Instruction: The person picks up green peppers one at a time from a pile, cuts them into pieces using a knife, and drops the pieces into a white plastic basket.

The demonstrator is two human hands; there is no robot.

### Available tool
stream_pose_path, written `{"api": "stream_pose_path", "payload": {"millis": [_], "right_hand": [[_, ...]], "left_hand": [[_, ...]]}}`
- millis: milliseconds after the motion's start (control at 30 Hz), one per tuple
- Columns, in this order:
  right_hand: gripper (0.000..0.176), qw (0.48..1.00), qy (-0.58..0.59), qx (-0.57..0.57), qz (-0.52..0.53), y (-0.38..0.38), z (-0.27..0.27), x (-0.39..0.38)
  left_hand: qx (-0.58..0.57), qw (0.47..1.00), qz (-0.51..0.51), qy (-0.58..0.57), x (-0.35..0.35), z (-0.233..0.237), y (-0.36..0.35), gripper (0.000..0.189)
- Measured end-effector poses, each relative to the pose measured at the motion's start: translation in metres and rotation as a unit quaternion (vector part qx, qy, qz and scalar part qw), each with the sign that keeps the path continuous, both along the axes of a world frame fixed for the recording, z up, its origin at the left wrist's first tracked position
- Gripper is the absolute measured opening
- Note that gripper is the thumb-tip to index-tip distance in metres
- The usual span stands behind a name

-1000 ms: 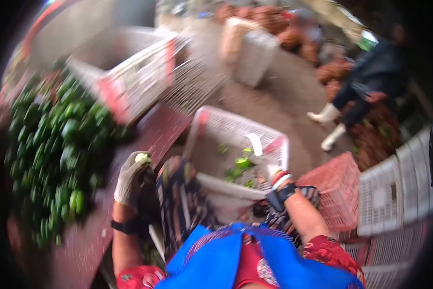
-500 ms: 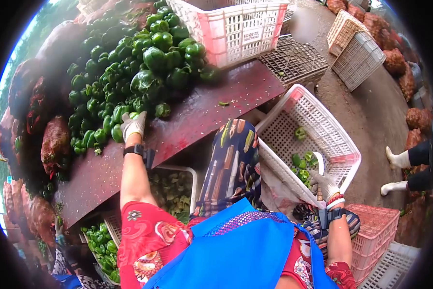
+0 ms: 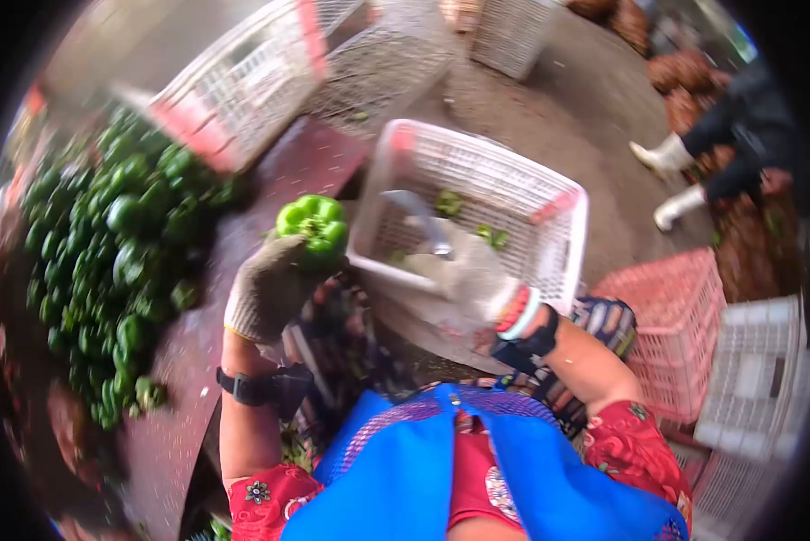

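My left hand [image 3: 265, 287], in a pale knit glove, is closed around a green bell pepper [image 3: 317, 225], whose lobed end faces up. The gloved right hand [image 3: 477, 273] grips a knife [image 3: 421, 219] with a curved blade that points toward the pepper, apart from it. Its handle is mostly covered by my fingers. Below the right hand is a white plastic crate [image 3: 562, 248] with a few green pieces [image 3: 450, 203] in it. A heap of green peppers [image 3: 121, 261] lies to the left on a dark red tabletop [image 3: 184, 379].
A white and pink crate [image 3: 242, 86] stands at the table's far end. Pink crates [image 3: 671, 329] and white crates [image 3: 747, 379] are stacked at right. A person in white boots [image 3: 666, 155] stands farther off, near reddish sacks [image 3: 684, 77].
The left hand has come off the heap with a pepper and moved right, toward the crate. My right hand has lifted the knife up and left. The view has swung right.
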State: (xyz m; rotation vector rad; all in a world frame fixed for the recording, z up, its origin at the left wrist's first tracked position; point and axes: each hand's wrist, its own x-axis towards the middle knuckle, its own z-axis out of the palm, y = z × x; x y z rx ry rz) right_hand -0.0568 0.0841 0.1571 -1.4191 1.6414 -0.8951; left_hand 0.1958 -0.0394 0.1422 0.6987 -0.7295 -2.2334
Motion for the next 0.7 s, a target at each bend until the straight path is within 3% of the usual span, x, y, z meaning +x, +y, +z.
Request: {"api": "stream_pose_path", "payload": {"millis": [67,100,167,267,367,467,567,700], "right_hand": [[0.047,0.989,-0.035,-0.137,-0.044,-0.008,-0.033,0.001],[0.055,0.996,0.013,-0.07,-0.059,-0.006,-0.025,-0.006],[0.057,0.993,0.014,-0.069,-0.098,-0.007,-0.067,-0.031],[0.058,0.989,0.084,0.011,-0.122,0.005,-0.069,-0.056],[0.064,0.971,0.19,-0.013,-0.144,0.011,-0.105,-0.065],[0.071,0.949,0.266,0.079,-0.151,0.007,-0.095,-0.067],[0.076,0.929,0.325,0.152,-0.094,0.002,-0.092,-0.069],[0.067,0.923,0.347,0.141,-0.089,0.001,-0.104,-0.071]], "left_hand": [[0.004,0.996,-0.085,-0.007,-0.062,-0.01,0.008,0.049],[-0.001,0.993,-0.113,-0.028,-0.087,-0.021,0.011,0.05],[0.005,0.987,-0.157,-0.034,-0.118,-0.036,0.014,0.052],[0.047,0.966,-0.228,-0.107,-0.137,-0.046,0.011,0.053],[0.062,0.969,-0.211,-0.111,-0.152,-0.081,0.012,0.053],[0.042,0.974,-0.171,-0.142,-0.163,-0.089,0.013,0.052],[0.006,0.968,-0.176,-0.179,-0.167,-0.087,0.007,0.05],[-0.069,0.939,-0.162,-0.296,-0.174,-0.079,0.01,0.048]]}}
